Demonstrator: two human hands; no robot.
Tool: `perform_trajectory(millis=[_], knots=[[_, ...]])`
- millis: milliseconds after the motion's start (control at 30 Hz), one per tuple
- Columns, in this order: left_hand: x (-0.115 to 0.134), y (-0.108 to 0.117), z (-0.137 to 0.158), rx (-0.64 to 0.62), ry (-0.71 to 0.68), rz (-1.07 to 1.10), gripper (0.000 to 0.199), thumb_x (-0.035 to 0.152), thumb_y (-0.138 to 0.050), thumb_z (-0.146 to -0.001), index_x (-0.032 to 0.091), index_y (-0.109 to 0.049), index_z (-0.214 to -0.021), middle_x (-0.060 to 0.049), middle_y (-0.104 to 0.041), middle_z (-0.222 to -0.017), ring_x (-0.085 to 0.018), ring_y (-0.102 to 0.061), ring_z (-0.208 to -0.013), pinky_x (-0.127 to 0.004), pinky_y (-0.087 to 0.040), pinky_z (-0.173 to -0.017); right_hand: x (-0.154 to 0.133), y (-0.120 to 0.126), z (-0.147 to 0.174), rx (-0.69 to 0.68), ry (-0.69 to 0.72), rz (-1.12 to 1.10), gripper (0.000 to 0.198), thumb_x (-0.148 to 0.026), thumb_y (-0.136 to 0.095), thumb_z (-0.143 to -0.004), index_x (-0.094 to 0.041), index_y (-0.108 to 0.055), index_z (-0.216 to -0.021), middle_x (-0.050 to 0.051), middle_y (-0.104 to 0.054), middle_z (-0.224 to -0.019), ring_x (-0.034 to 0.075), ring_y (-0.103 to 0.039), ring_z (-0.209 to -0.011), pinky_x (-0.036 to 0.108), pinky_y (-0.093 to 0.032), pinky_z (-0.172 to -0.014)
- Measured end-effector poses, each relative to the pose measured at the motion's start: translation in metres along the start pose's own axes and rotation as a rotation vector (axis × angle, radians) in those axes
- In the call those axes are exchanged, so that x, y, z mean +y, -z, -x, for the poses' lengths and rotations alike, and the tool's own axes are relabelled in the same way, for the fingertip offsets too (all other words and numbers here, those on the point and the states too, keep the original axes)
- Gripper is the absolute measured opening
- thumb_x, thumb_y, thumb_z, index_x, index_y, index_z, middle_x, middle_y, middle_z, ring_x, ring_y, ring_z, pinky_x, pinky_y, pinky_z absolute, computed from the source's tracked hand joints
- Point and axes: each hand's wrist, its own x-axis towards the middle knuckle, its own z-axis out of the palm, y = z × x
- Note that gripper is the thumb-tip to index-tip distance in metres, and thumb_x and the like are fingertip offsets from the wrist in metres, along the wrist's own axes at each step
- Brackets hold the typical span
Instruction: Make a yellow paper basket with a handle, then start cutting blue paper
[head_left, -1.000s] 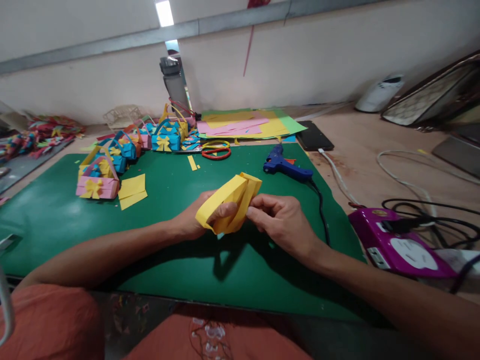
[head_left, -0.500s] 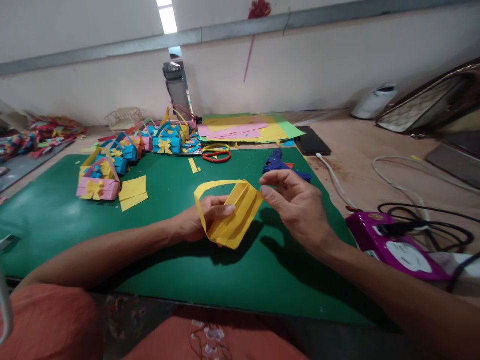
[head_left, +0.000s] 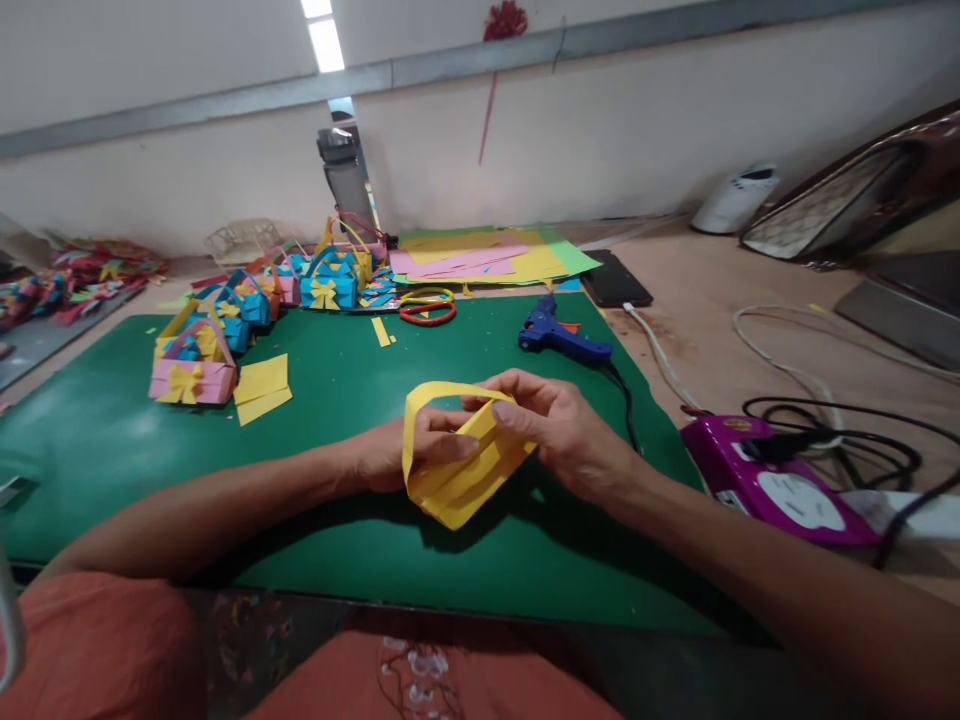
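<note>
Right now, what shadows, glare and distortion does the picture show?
Head view: a dark shadow on the green mat below the yellow paper basket; head view: pale sheen on the mat's left, a bright strip washed out white; head view: the bag at right looks stretched, likely lens distortion.

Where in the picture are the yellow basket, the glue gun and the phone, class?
Yellow basket (head_left: 476, 475): head view, on its side panel.
Glue gun (head_left: 567, 341): head view, on its blue handle.
Phone (head_left: 618, 279): head view, on its dark upper face.
</note>
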Motion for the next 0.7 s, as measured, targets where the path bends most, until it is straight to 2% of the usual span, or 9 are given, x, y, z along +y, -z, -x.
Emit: perform_trajectory(millis=[133,300,467,600,700], knots=[[0.004,0.004,0.002,0.06,-0.075,-0.225,0.044,0.042,-0.069,-0.068,0.015,-0.062,-0.103,-0.006,-0.063,-0.084,-0.014,-0.056,-0.069,-0.022,-0.042,-0.059,-0.005,-0.003,0.003,0.01,0.042,0.154,0.027,-0.037,-0.07,-0.065,-0.019,-0.06,-0.083,0.001,-0.063,-0.079,0.013,-0.056,-0.07,0.026,-0.045,-0.063],[0.018,0.003,0.007,0.115,-0.16,-0.548,0.038,0.043,-0.064,-0.073,0.015,-0.063,-0.099,-0.003,-0.06,-0.08,-0.011,-0.051,-0.065,-0.021,-0.039,-0.056,-0.007,-0.006,0.005,-0.011,0.087,0.32,0.039,-0.032,-0.073,-0.06,-0.019,-0.057,-0.093,0.001,-0.061,-0.083,0.014,-0.056,-0.071,0.026,-0.046,-0.062],[0.025,0.0,0.009,0.055,-0.097,-0.693,0.044,0.041,-0.053,-0.082,0.019,-0.051,-0.12,0.001,-0.055,-0.07,-0.008,-0.042,-0.054,-0.019,-0.032,-0.049,0.001,-0.006,0.004,0.055,0.202,0.456,0.018,-0.025,-0.063,-0.071,-0.019,-0.057,-0.086,0.005,-0.062,-0.098,0.018,-0.058,-0.087,0.032,-0.047,-0.077],[0.023,0.008,0.006,0.015,-0.045,-0.764,0.046,0.044,-0.048,-0.084,0.017,-0.048,-0.121,0.003,-0.049,-0.065,-0.006,-0.036,-0.049,-0.018,-0.027,-0.044,0.005,-0.007,0.004,0.082,0.261,0.555,0.008,-0.02,-0.052,-0.078,-0.019,-0.058,-0.084,0.005,-0.063,-0.091,0.017,-0.059,-0.082,0.03,-0.047,-0.073],[0.023,0.012,0.004,0.03,-0.035,-0.829,0.043,0.041,-0.049,-0.083,0.016,-0.049,-0.118,0.002,-0.052,-0.067,-0.007,-0.039,-0.051,-0.018,-0.03,-0.047,0.007,-0.006,0.003,0.084,0.371,0.661,0.009,-0.014,-0.05,-0.078,-0.019,-0.058,-0.079,0.003,-0.063,-0.086,0.015,-0.058,-0.08,0.029,-0.045,-0.072]])
